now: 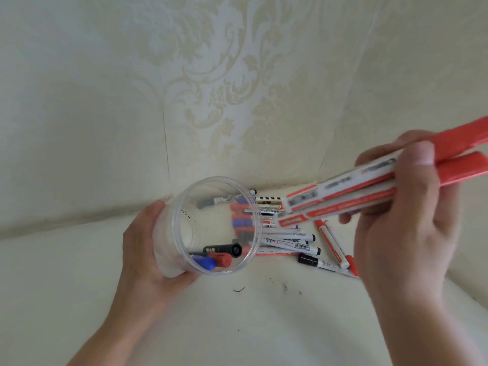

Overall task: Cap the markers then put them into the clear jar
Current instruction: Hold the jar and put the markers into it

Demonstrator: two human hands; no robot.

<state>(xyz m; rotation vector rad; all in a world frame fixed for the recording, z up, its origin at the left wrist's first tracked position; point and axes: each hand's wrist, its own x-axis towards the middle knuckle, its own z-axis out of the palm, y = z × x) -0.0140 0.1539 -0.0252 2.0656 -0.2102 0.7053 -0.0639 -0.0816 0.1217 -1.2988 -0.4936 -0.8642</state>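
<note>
Markers first: two red-capped markers [369,186] sit gripped side by side in the right hand [404,220], long axes slanting, caps up-right, tail ends aimed down-left at the clear jar [219,225]. Left hand [148,247] curls round the jar, tilted mouth toward the camera, three markers inside: black, red, blue. A loose pile of markers [295,239] lies on the white table [237,326] behind; too overlapped to count.

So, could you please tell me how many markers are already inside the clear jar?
3 show: a black-capped marker, a red-capped marker and a blue-capped marker, all lying at the lower side of the tilted clear jar. More may be hidden.
</note>
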